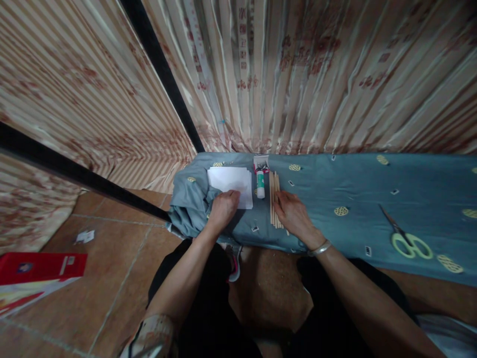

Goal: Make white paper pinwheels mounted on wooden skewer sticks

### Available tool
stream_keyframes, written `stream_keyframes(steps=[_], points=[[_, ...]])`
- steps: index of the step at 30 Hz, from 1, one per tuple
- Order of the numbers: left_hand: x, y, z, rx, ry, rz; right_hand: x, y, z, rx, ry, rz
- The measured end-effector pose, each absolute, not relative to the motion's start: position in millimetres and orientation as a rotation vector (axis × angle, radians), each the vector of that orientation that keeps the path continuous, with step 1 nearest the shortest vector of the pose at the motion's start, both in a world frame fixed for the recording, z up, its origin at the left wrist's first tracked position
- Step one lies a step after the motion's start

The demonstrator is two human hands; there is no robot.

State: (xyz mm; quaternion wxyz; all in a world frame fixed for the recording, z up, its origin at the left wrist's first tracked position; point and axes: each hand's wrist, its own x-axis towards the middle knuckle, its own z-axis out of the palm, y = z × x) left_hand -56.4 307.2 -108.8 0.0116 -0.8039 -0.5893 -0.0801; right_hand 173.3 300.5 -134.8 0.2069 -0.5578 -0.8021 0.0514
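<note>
My left hand (225, 208) rests at the lower part of a stack of white paper (229, 178), its fingers curled in; whether they pinch anything is hidden. My right hand (291, 211) is at the right side of a row of thin wooden sticks (274, 199), with its fingertips closed against them. Between the paper and the sticks lies a white and green glue stick (260, 185). Just behind it is a small open packet (261, 163) with shiny dark bits inside, too small to make out.
Scissors (408, 242) with pale green handles lie at the right on the blue-green cloth (335, 184). A patterned curtain (298, 74) hangs behind. Dark poles (164, 74) stand at the left. On the tiled floor are a red box (44, 266) and a white scrap (85, 236).
</note>
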Motion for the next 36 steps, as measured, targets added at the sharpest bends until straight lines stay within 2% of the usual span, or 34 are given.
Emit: stream_keyframes(steps=[6, 20, 27, 36], points=[[-52, 308, -103, -2.521, -1.932, -0.297, 173, 300, -133, -1.574, -2.239, 0.155], [-57, 315, -98, -2.543, -1.960, -0.926, 172, 300, -129, -1.588, -2.258, 0.134], [-52, 311, -97, -2.539, -2.000, -0.942, 173, 299, -129, -1.585, -2.268, 0.149], [-50, 322, -79, -2.213, -1.988, -1.602, 176, 298, -130, -1.557, -2.166, 0.182]])
